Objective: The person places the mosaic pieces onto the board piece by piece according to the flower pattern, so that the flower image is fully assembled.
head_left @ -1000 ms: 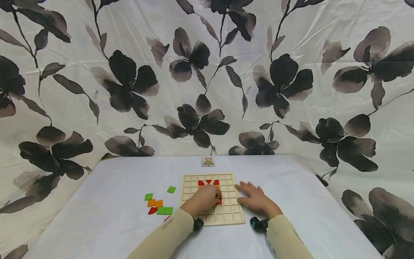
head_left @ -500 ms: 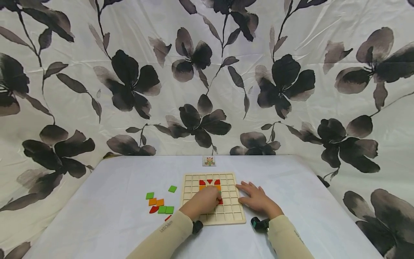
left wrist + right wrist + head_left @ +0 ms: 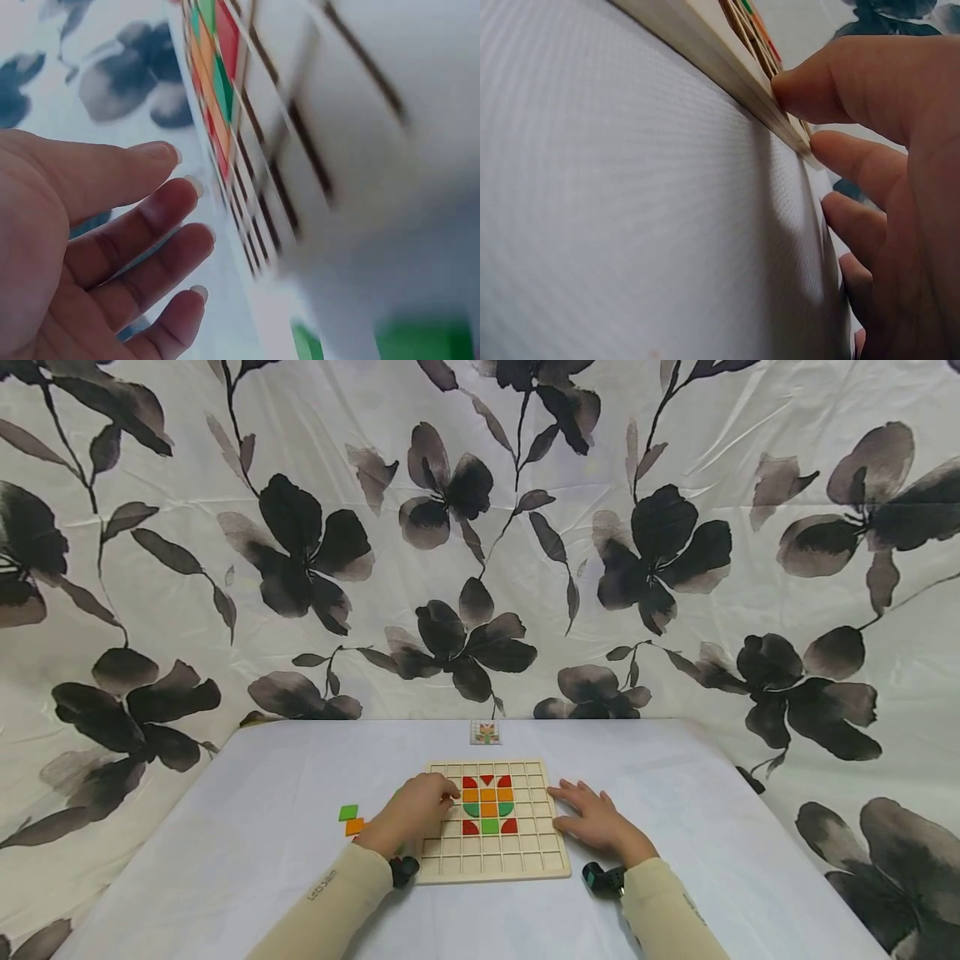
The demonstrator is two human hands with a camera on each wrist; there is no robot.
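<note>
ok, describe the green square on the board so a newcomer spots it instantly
On the white table, find the wooden grid board. In its coloured pattern, go to the bottom row, head view. The green square sits mid-row, green against the red pieces either side.

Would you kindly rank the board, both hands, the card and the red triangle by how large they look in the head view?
1. Board
2. Left hand and right hand: they look about alike, so I leave them unranked.
3. Card
4. Red triangle
</note>
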